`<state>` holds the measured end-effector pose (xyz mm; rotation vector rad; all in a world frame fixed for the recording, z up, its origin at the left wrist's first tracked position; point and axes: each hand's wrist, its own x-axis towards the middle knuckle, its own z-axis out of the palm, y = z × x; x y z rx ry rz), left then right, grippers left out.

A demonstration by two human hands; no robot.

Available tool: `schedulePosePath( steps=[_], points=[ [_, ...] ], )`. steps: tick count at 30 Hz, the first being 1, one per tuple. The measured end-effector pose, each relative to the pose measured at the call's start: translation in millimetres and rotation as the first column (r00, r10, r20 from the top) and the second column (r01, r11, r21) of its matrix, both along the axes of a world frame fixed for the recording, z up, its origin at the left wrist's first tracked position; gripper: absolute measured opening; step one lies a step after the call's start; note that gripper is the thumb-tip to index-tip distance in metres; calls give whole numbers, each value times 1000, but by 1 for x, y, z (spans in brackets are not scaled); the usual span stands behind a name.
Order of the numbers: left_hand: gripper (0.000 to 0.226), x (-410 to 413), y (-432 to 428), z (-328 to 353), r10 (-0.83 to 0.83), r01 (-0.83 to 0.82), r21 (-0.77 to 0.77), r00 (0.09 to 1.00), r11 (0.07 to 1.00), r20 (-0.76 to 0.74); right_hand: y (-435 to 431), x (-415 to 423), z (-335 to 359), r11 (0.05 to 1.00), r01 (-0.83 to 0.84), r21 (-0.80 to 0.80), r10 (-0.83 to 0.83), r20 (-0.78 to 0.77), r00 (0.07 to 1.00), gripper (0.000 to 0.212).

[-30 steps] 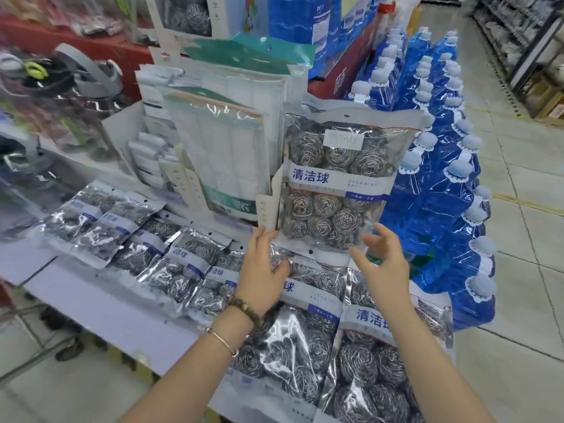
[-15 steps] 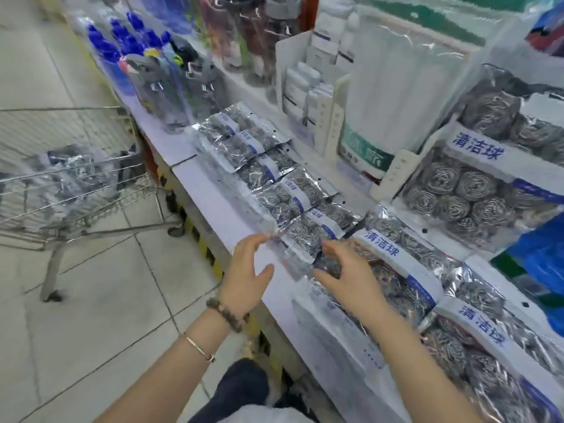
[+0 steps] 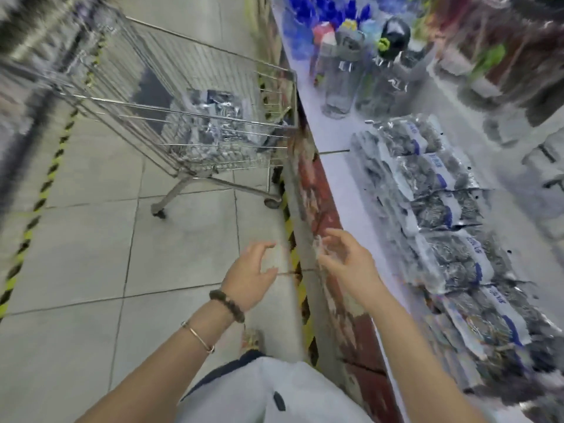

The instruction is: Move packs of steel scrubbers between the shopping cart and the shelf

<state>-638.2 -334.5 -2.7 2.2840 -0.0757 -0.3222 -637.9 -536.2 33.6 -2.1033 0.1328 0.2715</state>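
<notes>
cart [image 3: 189,117]: left of shelf [image 3: 332,184], just beside its front edge | cart packs [image 3: 210,126]: inside cart | shelf packs [image 3: 433,209]: row along shelf | bottles [image 3: 341,83]: behind row

1. At the wrist of the left hand [image 3: 249,277] sat a dark beaded bracelet [image 3: 227,305].
2. A thin gold-toned bangle [image 3: 198,336] lay at 7 o'clock from it.
3. At 6 o'clock in view was a pale whitish garment [image 3: 274,383] with a dark blue edge and a small dark oval mark [image 3: 279,401].
</notes>
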Motion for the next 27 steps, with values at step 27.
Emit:
schedulePosePath(
  steps=[27],
  points=[
    [39,410,173,-27,413,-417,-5,901,909,-136,142,497,-49,982,-183,-43,177,-117,977,45]
  ],
)
